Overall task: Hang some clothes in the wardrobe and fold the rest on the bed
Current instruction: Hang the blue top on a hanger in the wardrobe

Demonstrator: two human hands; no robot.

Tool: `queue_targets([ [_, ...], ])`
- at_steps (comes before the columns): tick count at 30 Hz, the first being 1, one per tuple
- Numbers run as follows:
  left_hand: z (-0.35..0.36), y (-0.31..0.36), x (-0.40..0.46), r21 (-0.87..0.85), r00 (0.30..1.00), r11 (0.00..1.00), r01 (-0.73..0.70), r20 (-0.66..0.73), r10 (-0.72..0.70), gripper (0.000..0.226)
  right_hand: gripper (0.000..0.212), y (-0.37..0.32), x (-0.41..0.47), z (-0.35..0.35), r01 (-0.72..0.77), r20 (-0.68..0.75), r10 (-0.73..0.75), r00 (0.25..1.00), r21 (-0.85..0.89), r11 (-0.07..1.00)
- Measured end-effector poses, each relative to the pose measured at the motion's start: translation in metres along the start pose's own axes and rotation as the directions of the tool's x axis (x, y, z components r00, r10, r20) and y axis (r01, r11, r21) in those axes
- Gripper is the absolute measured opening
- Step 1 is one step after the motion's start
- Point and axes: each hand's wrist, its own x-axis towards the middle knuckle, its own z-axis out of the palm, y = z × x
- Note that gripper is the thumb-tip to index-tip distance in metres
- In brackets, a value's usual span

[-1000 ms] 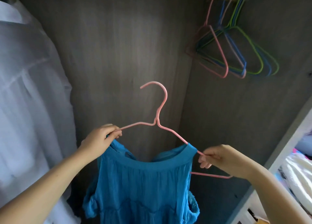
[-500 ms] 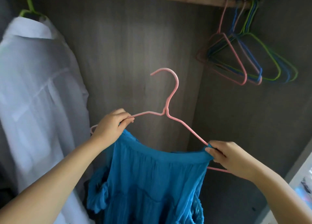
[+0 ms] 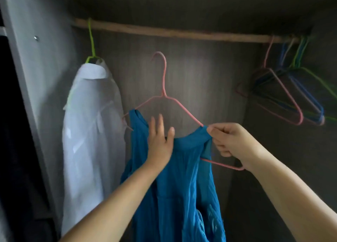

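Blue crinkly fabric is under the left hand (image 3: pixel 160 141), which lies flat on the front of the blue dress (image 3: pixel 175 187) just below the neckline, fingers straight and spread, not gripping anything. Right hand (image 3: pixel 229 141) is pinching the dress's right shoulder together with the sloping arm of the pink hanger (image 3: pixel 165 96), fingers curled tight. So the dress is draped on the hanger and held up in the middle of the wardrobe, hook sitting a bit below the wooden rail (image 3: pixel 182 33), not on it yet. Over by the left end of the rail a white shirt (image 3: pixel 91 132) hangs on a green hanger (image 3: pixel 91 41). At the right end there's a bunch of empty hangers (image 3: pixel 291 96), pink, blue and green, kinda blurry.
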Motion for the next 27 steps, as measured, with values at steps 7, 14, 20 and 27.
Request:
queue_targets([
  [7,-0.046,0.031,0.004,-0.382,0.996,0.922,-0.056,-0.090,0.023,0.043,0.032,-0.088,0.061,0.063,0.113,0.036,-0.142,0.989,0.432,0.895],
  [14,-0.085,0.031,0.011,-0.340,0.991,0.935,-0.105,-0.111,0.071,0.050,0.034,-0.139,0.095,0.124,0.064,0.031,-0.101,0.994,0.585,0.808],
  [20,-0.084,-0.003,-0.010,-0.272,0.998,0.961,0.057,-0.005,-0.060,0.054,0.032,-0.110,0.096,0.153,-0.042,0.040,0.022,0.999,0.605,0.795],
  [27,-0.064,-0.010,-0.027,-0.294,0.995,0.951,0.092,-0.010,-0.099,0.052,0.023,-0.066,0.085,0.127,0.102,-0.023,-0.100,0.995,0.313,0.944],
])
